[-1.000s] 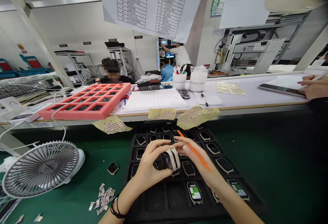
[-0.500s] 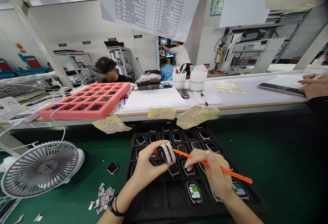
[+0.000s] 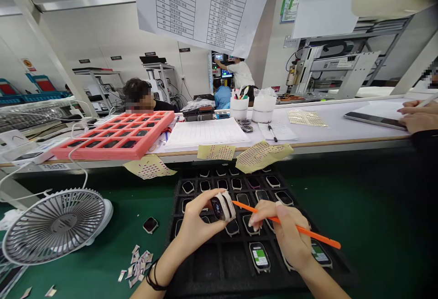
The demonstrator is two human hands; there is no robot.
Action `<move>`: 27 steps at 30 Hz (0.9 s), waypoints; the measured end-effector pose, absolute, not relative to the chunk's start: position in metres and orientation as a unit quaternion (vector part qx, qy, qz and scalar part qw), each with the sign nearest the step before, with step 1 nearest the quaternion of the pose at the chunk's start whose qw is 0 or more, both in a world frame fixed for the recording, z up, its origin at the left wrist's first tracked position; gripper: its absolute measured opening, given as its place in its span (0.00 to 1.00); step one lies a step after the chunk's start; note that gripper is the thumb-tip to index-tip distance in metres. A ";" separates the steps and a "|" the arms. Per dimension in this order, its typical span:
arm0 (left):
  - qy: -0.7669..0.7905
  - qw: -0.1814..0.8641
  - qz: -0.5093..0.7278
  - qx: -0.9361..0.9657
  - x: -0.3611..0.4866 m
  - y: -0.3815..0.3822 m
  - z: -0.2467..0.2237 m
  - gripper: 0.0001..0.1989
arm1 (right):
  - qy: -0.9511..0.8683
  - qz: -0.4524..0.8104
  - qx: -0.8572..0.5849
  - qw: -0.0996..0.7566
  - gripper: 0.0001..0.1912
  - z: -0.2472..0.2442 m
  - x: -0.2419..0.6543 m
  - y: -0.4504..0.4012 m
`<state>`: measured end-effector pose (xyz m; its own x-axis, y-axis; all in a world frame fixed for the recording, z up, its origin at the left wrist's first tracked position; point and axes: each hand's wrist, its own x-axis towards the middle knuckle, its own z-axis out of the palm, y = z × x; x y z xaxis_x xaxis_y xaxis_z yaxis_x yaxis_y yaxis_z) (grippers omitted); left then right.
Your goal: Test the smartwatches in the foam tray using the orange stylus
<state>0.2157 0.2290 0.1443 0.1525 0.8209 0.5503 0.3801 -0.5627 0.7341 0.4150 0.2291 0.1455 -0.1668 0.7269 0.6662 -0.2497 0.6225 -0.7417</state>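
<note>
My left hand (image 3: 195, 224) grips two smartwatch bodies (image 3: 222, 205) side by side between thumb and fingers, above a black foam tray (image 3: 205, 285). The nearer watch's dark screen is lit with small marks. In my right hand (image 3: 285, 230) is an orange pen-like stick (image 3: 316, 235), pinched near its middle. Its thin tip points left and reaches the side of the held watches; whether it touches them I cannot tell. More smartwatches lie in the tray's compartments, and one of them (image 3: 260, 257) shows a green and white screen.
A loose watch (image 3: 150, 225) and a heap of small paper tabs (image 3: 138, 265) lie on the green mat. A fan (image 3: 56, 226) stands at left. On the shelf above are a red foam tray (image 3: 143, 146), paper sheets (image 3: 205, 130) and white pots (image 3: 238, 107). Another person's hand (image 3: 419, 114) holds a pen at right.
Both hands, with the watches and the orange stick, have shifted very slightly right. The grip of each hand looks the same.
</note>
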 end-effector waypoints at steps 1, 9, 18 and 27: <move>0.414 0.215 0.502 0.728 0.216 0.229 0.144 0.23 | -0.657 0.395 -0.179 0.617 0.24 0.145 0.415 0.229; 0.410 0.194 0.509 0.731 0.216 0.229 0.140 0.24 | -0.664 0.388 -0.190 0.611 0.25 0.148 0.414 0.227; 0.410 0.187 0.511 0.732 0.217 0.227 0.142 0.24 | -0.683 0.372 -0.178 0.603 0.24 0.149 0.417 0.225; 0.409 0.164 0.506 0.741 0.217 0.225 0.143 0.24 | -0.700 0.366 -0.162 0.592 0.24 0.152 0.410 0.221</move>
<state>0.2167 0.2254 0.1426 0.1522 0.7722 0.6168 0.4409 -0.6116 0.6569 0.4102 0.2212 0.1519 -0.2472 0.6602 0.7092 -0.2059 0.6794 -0.7043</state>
